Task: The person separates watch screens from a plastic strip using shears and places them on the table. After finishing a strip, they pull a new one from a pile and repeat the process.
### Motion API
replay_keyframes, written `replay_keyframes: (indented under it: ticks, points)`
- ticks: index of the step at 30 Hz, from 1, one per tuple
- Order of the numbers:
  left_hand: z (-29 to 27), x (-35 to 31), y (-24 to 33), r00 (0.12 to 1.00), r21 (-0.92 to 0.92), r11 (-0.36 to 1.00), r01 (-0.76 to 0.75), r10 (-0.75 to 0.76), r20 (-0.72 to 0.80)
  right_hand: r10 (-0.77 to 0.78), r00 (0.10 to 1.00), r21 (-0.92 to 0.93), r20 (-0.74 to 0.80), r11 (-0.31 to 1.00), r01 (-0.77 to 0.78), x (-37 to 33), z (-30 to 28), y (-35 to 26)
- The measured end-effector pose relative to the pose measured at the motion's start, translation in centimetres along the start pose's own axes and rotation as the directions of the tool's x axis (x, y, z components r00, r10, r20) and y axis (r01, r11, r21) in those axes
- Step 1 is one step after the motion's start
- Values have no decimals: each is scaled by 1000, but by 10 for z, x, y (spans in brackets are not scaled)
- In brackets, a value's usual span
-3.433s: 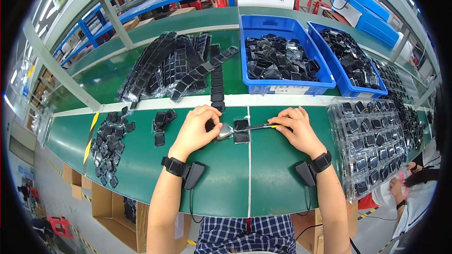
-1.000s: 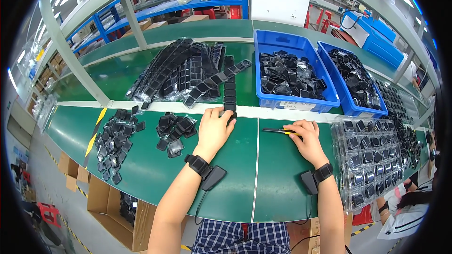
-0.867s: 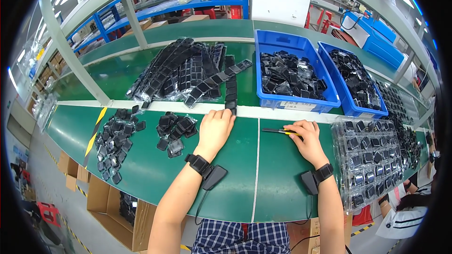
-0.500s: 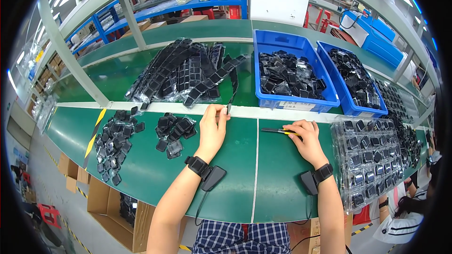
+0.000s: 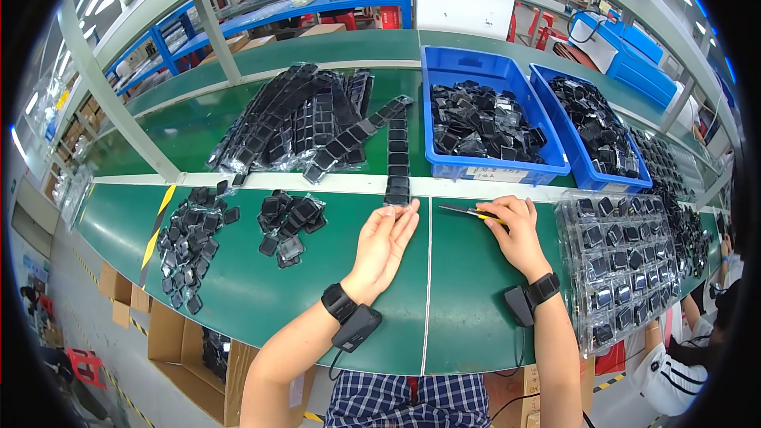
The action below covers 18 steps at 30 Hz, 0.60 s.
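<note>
A strip of black square pieces in clear film point(image 5: 398, 147) runs straight back from my left hand point(image 5: 382, 247), across the pale ledge. My left fingertips hold the near end, with the palm partly turned up and the fingers fairly straight. To the right, my right hand point(image 5: 515, 230) is closed around scissors point(image 5: 468, 212) with dark blades and yellow-and-black handles. The blades point left, apart from the strip; the grip hides most of the handles. Left of my left hand lies a small pile of single wrapped black squares point(image 5: 289, 222), with a larger pile point(image 5: 189, 242) farther left.
Many similar strips point(image 5: 293, 123) lie heaped behind the ledge point(image 5: 333, 183). Two blue bins point(image 5: 495, 168) point(image 5: 610, 183) of black pieces stand at the back right. A clear tray point(image 5: 622, 265) filled with black squares is right of my right hand. An open cardboard box point(image 5: 178, 349) sits below the bench.
My left hand has moved right and slightly nearer, turning its palm up. The strip's near end came with it, and the strip now lies straight and flat. My right hand is almost unchanged.
</note>
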<state>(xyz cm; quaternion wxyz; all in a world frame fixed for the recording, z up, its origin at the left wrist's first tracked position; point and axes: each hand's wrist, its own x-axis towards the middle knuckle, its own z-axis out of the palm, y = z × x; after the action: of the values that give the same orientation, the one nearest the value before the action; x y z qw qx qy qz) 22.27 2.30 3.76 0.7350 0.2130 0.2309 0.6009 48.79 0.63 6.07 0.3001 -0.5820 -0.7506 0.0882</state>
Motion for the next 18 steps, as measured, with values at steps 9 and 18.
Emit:
replay_keyframes:
  ticks: [9,18]
  points:
    - [24,-42,0,951,142,940,309,-302,-64,-31,999,45,-19,998,32,-2,3,-1]
    - [29,-48,19,728,436,670,601,-684,49,-128,983,22,129,992,126,-7,8,-22]
